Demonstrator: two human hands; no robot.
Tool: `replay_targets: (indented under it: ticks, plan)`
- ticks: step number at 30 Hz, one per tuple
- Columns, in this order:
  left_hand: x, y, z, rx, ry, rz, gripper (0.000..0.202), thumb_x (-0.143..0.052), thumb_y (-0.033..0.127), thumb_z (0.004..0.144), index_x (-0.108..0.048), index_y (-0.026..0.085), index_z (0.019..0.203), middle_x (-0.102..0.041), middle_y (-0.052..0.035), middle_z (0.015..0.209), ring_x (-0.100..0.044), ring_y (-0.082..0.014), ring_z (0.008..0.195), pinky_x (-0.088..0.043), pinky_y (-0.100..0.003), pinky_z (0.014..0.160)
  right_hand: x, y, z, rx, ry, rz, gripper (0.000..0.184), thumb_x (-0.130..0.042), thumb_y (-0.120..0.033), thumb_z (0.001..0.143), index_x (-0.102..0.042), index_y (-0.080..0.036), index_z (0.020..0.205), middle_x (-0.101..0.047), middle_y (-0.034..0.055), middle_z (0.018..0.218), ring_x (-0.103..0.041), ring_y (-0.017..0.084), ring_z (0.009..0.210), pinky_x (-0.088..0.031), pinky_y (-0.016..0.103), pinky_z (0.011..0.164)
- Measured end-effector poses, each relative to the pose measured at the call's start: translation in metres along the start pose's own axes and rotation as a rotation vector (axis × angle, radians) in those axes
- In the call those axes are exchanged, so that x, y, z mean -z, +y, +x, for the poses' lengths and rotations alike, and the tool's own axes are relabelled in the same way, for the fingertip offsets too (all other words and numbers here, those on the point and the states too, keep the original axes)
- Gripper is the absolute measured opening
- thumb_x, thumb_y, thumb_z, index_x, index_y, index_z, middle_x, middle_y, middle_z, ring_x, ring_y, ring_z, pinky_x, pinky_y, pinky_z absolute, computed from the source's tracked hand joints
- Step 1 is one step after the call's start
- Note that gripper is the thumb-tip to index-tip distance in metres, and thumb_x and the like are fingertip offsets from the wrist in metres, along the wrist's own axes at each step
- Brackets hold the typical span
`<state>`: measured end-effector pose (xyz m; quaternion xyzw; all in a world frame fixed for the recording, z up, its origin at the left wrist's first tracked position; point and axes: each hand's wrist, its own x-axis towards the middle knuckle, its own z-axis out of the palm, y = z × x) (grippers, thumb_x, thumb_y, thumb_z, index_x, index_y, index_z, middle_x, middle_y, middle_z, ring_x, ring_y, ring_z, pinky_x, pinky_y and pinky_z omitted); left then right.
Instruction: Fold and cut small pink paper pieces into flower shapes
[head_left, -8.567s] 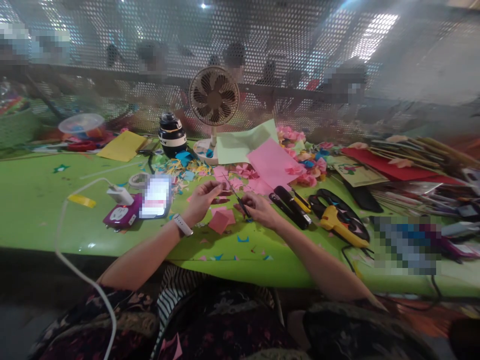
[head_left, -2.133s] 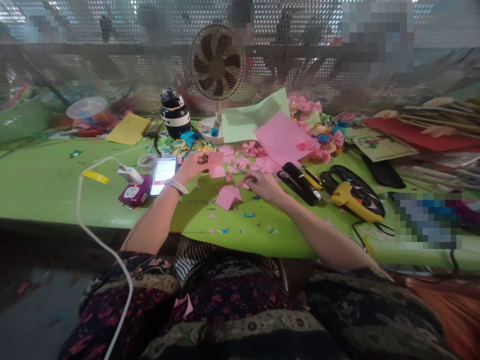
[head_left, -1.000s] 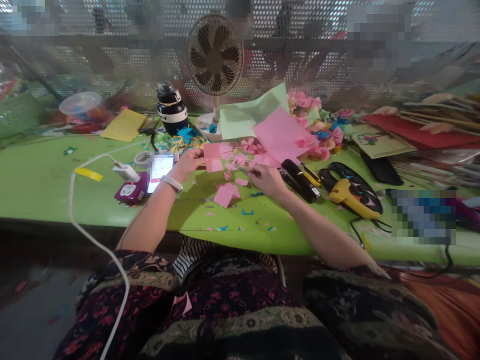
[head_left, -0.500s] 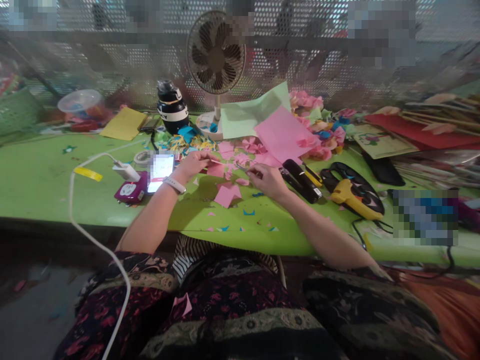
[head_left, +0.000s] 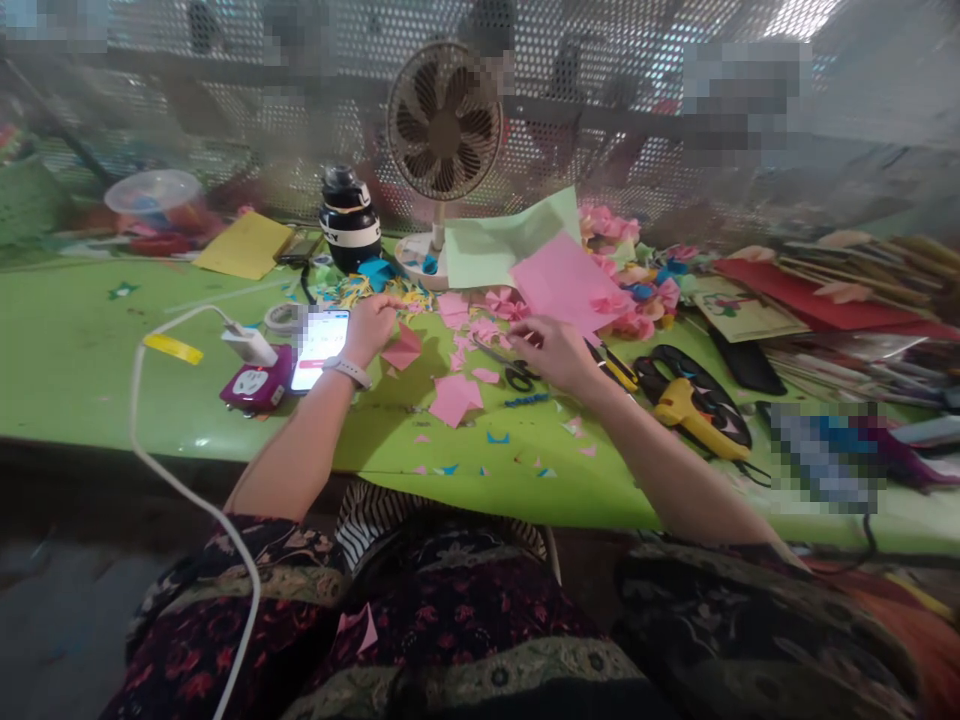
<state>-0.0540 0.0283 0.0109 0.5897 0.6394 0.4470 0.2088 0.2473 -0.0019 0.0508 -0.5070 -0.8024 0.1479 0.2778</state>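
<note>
My left hand, wearing a pale wristband, is beside the phone with its fingers pinched. A creased pink paper piece is at these fingers and appears held; the exact contact is hidden. My right hand hovers over dark-handled scissors, its fingers loosely bent and apart, with nothing visible in them. The scissors lie on the green table, blades pointing left. Between my hands lie a pink cut paper and several small pink scraps.
A lit phone, purple adapter and white cable are at left. Behind stand a black bottle and fan, beside pink and green paper sheets. A yellow glue gun and black tape dispenser lie at right.
My right hand has let go of the scissors, which now lie on the table, and has moved slightly right. My left hand and the pink paper piece have shifted left.
</note>
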Motion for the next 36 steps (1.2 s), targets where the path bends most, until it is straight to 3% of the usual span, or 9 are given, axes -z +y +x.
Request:
replay_targets:
  ticks: [6, 11, 14, 17, 20, 22, 28, 33, 36]
  plan:
    - [-0.003, 0.001, 0.001, -0.055, 0.145, -0.094, 0.030, -0.048, 0.011, 0.075, -0.075, 0.017, 0.086, -0.076, -0.0068, 0.092, -0.067, -0.0229, 0.086, -0.053, -0.038, 0.088, 0.027, 0.024, 0.029, -0.097, 0.088, -0.051, 0.017, -0.060, -0.027, 0.087, -0.074, -0.018, 0.090, -0.076, 0.0077, 0.089, -0.068, 0.023, 0.080, -0.052, 0.036, 0.075]
    - [-0.007, -0.003, 0.002, -0.125, 0.189, -0.163, 0.029, -0.050, 0.006, 0.075, -0.074, 0.018, 0.085, -0.076, -0.0075, 0.101, -0.069, -0.0245, 0.098, -0.053, -0.041, 0.098, 0.022, 0.034, 0.068, -0.107, 0.022, -0.231, 0.017, -0.059, -0.022, 0.087, -0.075, -0.018, 0.091, -0.077, 0.0104, 0.099, -0.070, 0.026, 0.092, -0.053, 0.038, 0.082]
    - [-0.007, -0.003, 0.001, -0.161, 0.200, -0.161, 0.027, -0.050, 0.006, 0.076, -0.073, 0.018, 0.085, -0.076, -0.0071, 0.103, -0.070, -0.0235, 0.104, -0.052, -0.039, 0.101, 0.016, 0.030, 0.081, -0.111, -0.078, -0.401, 0.022, -0.055, -0.016, 0.088, -0.075, -0.016, 0.097, -0.077, 0.0129, 0.108, -0.069, 0.028, 0.101, -0.052, 0.036, 0.085]
    - [-0.007, -0.002, 0.000, -0.185, 0.205, -0.162, 0.027, -0.050, 0.007, 0.077, -0.073, 0.018, 0.084, -0.077, -0.0073, 0.102, -0.070, -0.0227, 0.102, -0.052, -0.038, 0.100, 0.011, 0.024, 0.083, -0.136, -0.308, -0.639, 0.023, -0.058, -0.013, 0.086, -0.075, -0.014, 0.102, -0.076, 0.0153, 0.110, -0.069, 0.029, 0.103, -0.051, 0.034, 0.083]
    - [-0.008, -0.001, -0.001, -0.214, 0.199, -0.138, 0.027, -0.050, 0.008, 0.077, -0.074, 0.018, 0.084, -0.077, -0.0057, 0.100, -0.070, -0.0218, 0.099, -0.053, -0.038, 0.098, 0.003, 0.022, 0.078, -0.175, -0.581, -0.881, 0.024, -0.068, -0.020, 0.082, -0.074, -0.011, 0.103, -0.076, 0.0178, 0.101, -0.070, 0.032, 0.100, -0.050, 0.038, 0.085]
    - [-0.009, -0.001, -0.002, -0.231, 0.184, -0.118, 0.027, -0.051, 0.008, 0.077, -0.075, 0.019, 0.083, -0.078, -0.0043, 0.099, -0.070, -0.0212, 0.099, -0.053, -0.037, 0.098, -0.004, 0.023, 0.076, -0.175, -0.652, -0.960, 0.029, -0.073, -0.025, 0.081, -0.073, -0.010, 0.105, -0.076, 0.0182, 0.097, -0.070, 0.034, 0.100, -0.048, 0.042, 0.091]
    - [-0.011, -0.002, -0.004, -0.236, 0.137, -0.074, 0.024, -0.053, 0.012, 0.079, -0.075, 0.020, 0.082, -0.078, -0.0040, 0.100, -0.071, -0.0212, 0.097, -0.054, -0.037, 0.095, -0.010, 0.031, 0.080, -0.209, -0.577, -0.996, 0.033, -0.067, -0.019, 0.084, -0.069, -0.013, 0.116, -0.075, 0.0177, 0.103, -0.070, 0.032, 0.103, -0.045, 0.047, 0.098]
    - [-0.013, 0.002, -0.006, -0.233, 0.130, -0.062, 0.024, -0.053, 0.012, 0.078, -0.076, 0.020, 0.080, -0.079, -0.0041, 0.096, -0.071, -0.0212, 0.097, -0.053, -0.036, 0.096, -0.007, 0.036, 0.083, -0.236, -0.661, -0.970, 0.035, -0.073, -0.037, 0.083, -0.072, -0.013, 0.109, -0.075, 0.0164, 0.102, -0.068, 0.034, 0.102, -0.042, 0.052, 0.101]
    - [-0.012, 0.005, -0.008, -0.215, 0.112, -0.062, 0.023, -0.054, 0.011, 0.078, -0.075, 0.020, 0.079, -0.079, -0.0044, 0.095, -0.072, -0.0217, 0.097, -0.053, -0.037, 0.096, -0.009, 0.040, 0.084, -0.229, -0.649, -1.002, 0.031, -0.075, -0.029, 0.082, -0.073, -0.012, 0.108, -0.074, 0.0174, 0.105, -0.068, 0.033, 0.104, -0.042, 0.050, 0.101]
